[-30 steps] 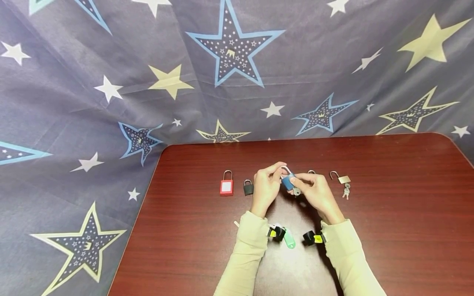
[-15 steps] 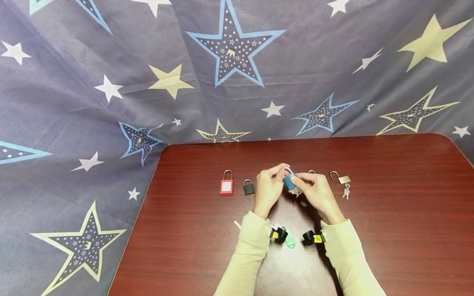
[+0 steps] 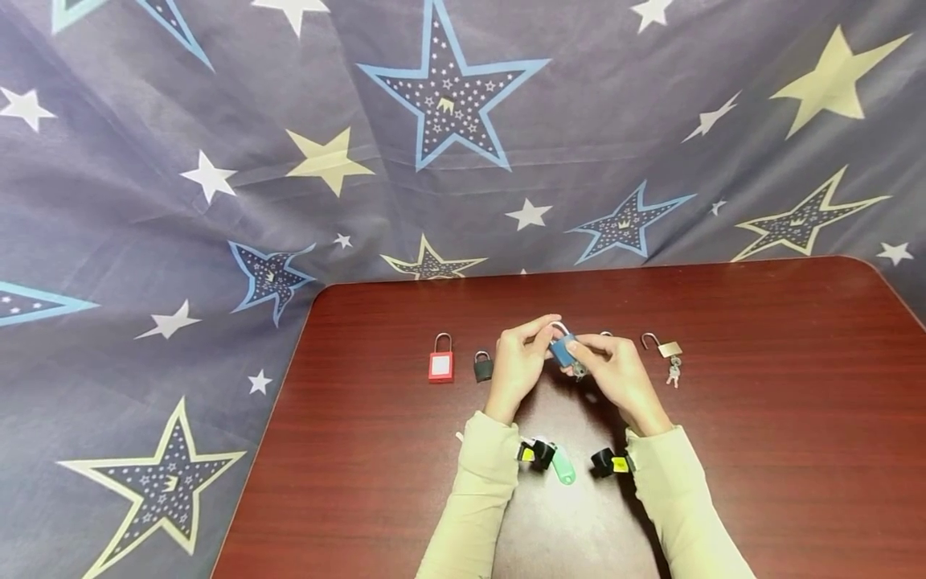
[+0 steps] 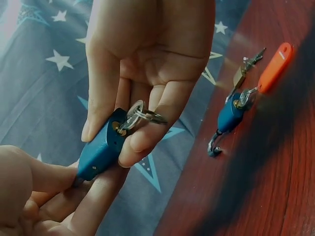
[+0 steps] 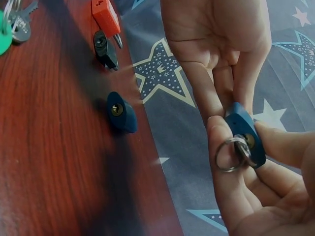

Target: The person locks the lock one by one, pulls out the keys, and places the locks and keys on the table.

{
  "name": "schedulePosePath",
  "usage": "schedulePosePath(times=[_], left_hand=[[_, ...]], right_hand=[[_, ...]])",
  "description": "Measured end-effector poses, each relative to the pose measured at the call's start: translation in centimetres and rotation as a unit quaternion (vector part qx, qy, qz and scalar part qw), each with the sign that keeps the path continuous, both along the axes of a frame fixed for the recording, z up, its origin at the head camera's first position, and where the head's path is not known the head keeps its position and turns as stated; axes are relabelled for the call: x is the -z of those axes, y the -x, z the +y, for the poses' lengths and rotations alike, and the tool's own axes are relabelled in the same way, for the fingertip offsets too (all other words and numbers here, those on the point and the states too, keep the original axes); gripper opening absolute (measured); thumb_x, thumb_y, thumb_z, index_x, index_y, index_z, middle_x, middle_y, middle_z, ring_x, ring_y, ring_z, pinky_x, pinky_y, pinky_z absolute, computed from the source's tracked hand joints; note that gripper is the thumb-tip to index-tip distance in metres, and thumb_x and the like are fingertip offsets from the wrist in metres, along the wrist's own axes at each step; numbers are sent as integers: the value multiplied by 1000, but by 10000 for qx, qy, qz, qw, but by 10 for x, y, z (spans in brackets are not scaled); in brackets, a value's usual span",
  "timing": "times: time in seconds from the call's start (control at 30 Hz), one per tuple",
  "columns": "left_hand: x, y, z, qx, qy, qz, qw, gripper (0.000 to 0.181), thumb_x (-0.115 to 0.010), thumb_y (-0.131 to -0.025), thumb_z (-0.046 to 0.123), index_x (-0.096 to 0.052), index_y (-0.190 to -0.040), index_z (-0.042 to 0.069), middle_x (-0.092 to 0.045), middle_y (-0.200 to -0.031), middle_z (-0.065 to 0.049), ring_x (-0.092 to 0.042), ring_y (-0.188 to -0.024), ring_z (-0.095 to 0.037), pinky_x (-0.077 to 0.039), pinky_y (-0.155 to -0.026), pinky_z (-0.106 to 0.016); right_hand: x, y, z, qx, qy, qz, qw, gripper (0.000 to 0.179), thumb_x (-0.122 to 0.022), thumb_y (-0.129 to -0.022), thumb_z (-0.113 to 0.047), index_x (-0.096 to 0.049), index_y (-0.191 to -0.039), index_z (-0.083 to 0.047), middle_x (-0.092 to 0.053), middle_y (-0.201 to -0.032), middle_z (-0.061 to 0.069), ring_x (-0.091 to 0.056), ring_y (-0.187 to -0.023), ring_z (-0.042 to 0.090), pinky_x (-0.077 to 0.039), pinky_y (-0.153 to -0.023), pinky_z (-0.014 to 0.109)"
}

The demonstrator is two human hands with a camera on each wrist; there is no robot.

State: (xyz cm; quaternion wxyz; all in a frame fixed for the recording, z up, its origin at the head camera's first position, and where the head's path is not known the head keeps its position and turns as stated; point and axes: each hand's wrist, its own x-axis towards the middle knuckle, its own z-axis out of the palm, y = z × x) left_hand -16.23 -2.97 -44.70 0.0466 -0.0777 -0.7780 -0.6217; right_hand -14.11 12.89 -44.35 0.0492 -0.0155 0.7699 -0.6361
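Both hands hold one blue padlock (image 3: 562, 351) raised over the table. The right hand (image 3: 616, 371) pinches its body, with the thumb across the front face. At the top, the left hand (image 3: 519, 360) pinches the silver shackle (image 3: 561, 328). A key (image 4: 134, 114) sits in the keyhole at the padlock's bottom, and a split ring (image 5: 228, 155) hangs from it. Most of the shackle is hidden by fingers in both wrist views.
On the table (image 3: 362, 434) lie a red padlock (image 3: 440, 367), a black padlock (image 3: 483, 367), a second blue padlock (image 5: 120, 113) and a third (image 4: 230, 115) with an orange tag (image 4: 276, 66). A brass padlock (image 3: 670, 349) has its shackle swung open. Near the wrists lies a green tag (image 3: 563, 466).
The left hand and padlock shift slightly right, then back left. The key and ring at the padlock's bottom change angle a little. Both hands keep their hold.
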Motion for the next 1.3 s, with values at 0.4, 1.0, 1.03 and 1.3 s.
schedulePosePath(times=[0.4, 1.0, 1.03, 1.3], left_hand=[[-1, -4, -4, 136, -65, -466, 9988, 38, -72, -92, 18, -65, -128, 6, -75, -97, -14, -73, -91, -21, -58, -83, -27], [-3, -1, -8, -335, -528, -344, 9975, 27, -75, -87, 5, -72, -112, -3, -75, -94, -19, -74, -88, -23, -59, -75, -25], [-3, -1, -8, -335, -575, -362, 9971, 27, -74, -87, 5, -71, -113, -4, -75, -94, -20, -74, -88, -24, -59, -75, -24], [-4, -1, -8, -337, -719, -480, 9957, 29, -74, -88, 4, -70, -115, -6, -75, -95, -20, -74, -85, -19, -59, -74, -25]], right_hand=[[1, 1, -4, 96, 76, -75, 9999, 36, -64, -98, -24, -67, -119, 5, -73, -102, 21, -68, -75, 5, -56, -72, 25], [0, 1, 5, -685, 573, -295, 9956, 38, -67, -96, -14, -59, -118, 15, -69, -102, 32, -74, -83, 23, -60, -81, 42], [1, 1, 6, -740, 493, -299, 9956, 36, -67, -96, -14, -60, -116, 16, -69, -100, 32, -74, -82, 25, -60, -80, 43], [0, 1, 9, -674, 48, -169, 9976, 27, -65, -97, -14, -70, -107, 10, -72, -89, 27, -73, -80, 35, -60, -74, 45]])
